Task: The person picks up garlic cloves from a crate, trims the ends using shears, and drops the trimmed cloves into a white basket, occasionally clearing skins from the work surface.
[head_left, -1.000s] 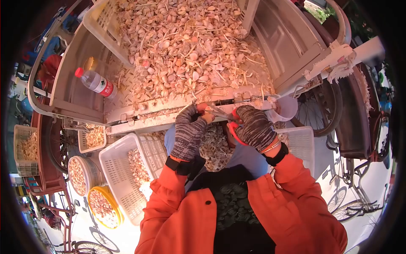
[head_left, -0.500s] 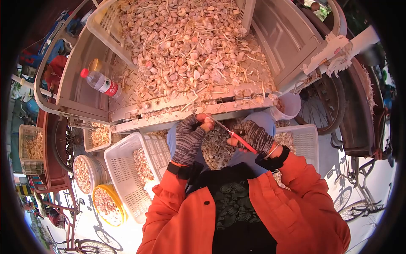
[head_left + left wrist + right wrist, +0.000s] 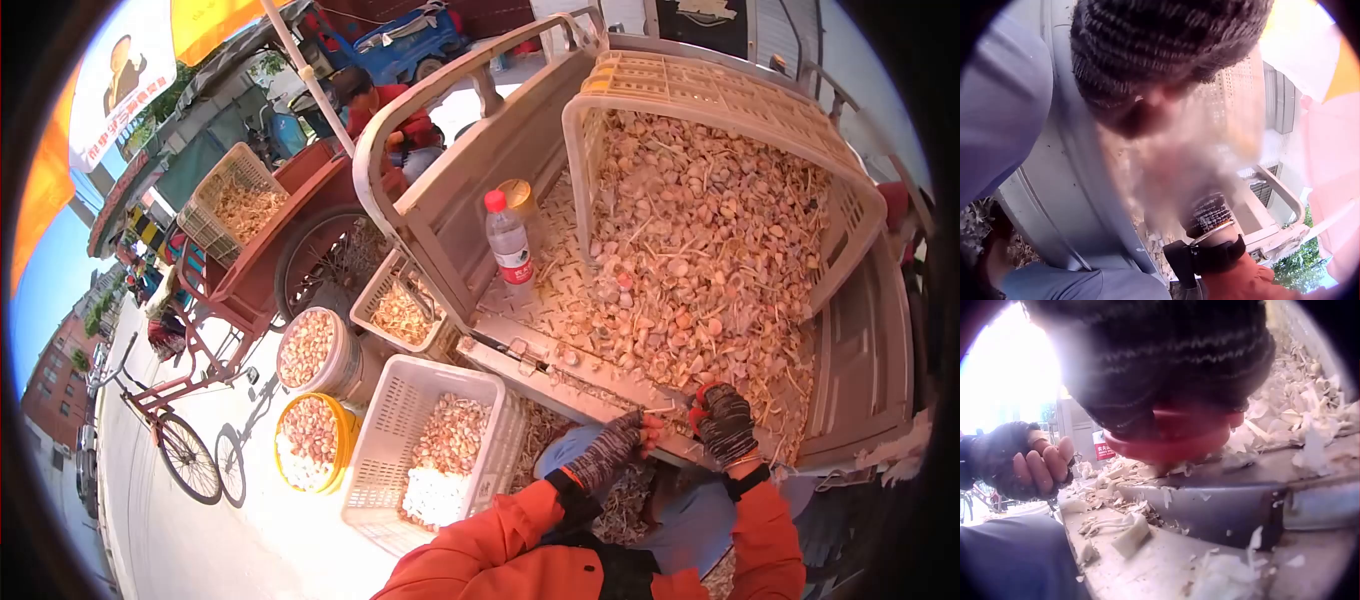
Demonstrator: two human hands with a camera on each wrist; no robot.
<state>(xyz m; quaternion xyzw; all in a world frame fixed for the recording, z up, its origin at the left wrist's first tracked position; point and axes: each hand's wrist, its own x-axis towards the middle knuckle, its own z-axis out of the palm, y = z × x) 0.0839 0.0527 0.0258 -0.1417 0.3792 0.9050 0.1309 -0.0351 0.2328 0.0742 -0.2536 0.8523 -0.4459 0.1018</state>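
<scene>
My right hand [image 3: 726, 425], in a striped fingerless knit glove, grips red-handled scissors [image 3: 1166, 449] at the lower edge of the garlic heap [image 3: 690, 270]. Their blades are hidden in the right wrist view. Just left of it, over the cart's ledge, is my left hand [image 3: 625, 437], gloved the same way. Its bare fingertips curl inward in the right wrist view, and a pale garlic stalk [image 3: 661, 409] shows at them in the head view. Motion blur covers the space between the hands in the left wrist view.
A pale crate [image 3: 720, 80] lies tipped over the heap. Beside it stands a red-capped bottle [image 3: 510, 238]. Left of the cart are a white basket [image 3: 385, 490], a yellow-rimmed bucket [image 3: 347, 450] and a white bucket [image 3: 345, 375], all holding garlic. A tricycle [image 3: 190, 365] and another person [image 3: 400, 120] are beyond.
The head view has swung left, bringing the street and baskets in. Both hands, earlier together over the lap with the scissors at the left fingertips, are now apart; the right is at the heap's edge.
</scene>
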